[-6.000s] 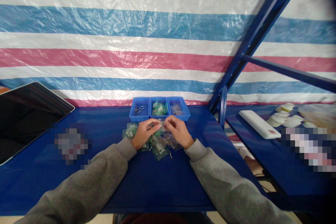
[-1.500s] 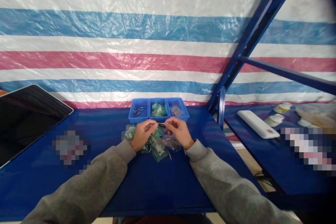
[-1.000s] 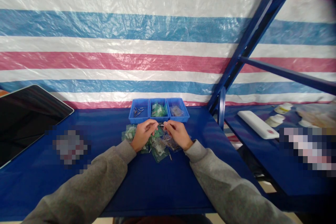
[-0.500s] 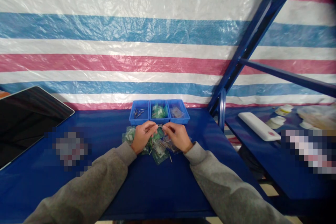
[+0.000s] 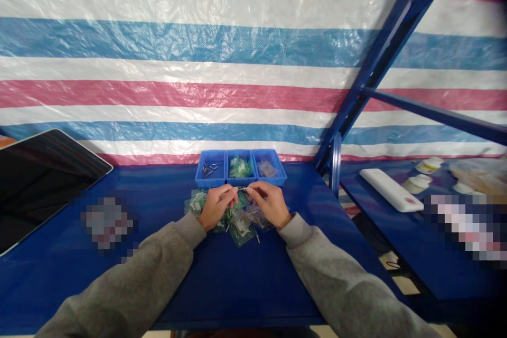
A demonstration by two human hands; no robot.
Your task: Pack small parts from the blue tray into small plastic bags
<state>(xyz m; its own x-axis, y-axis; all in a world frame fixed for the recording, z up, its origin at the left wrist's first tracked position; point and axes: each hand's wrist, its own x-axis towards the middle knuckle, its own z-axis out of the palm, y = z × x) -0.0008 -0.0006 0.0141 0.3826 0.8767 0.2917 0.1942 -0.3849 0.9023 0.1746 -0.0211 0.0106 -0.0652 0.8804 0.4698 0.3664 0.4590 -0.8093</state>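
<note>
My left hand (image 5: 217,205) and my right hand (image 5: 270,203) meet above a pile of small plastic packets (image 5: 241,227), both with fingers pinched. Between the fingertips is a thin metal piece (image 5: 242,188), held from both sides. Green and clear packets lie mixed with thin metal pins under and between the hands. Just behind stand three blue bins in a row: the left bin (image 5: 210,181) holds loose metal pins, the middle bin (image 5: 240,181) green packets, the right bin (image 5: 272,181) clear packets.
A dark-screened device (image 5: 47,179) lies at the left of the blue table (image 5: 237,296), near a blurred item (image 5: 108,223). On the right-hand table are a white box (image 5: 390,190), small jars (image 5: 418,184) and another blurred item. A blue metal frame (image 5: 356,100) rises between the tables.
The hands stay almost in place, with the fingertips shifted slightly around the thin metal piece. The view has moved very little.
</note>
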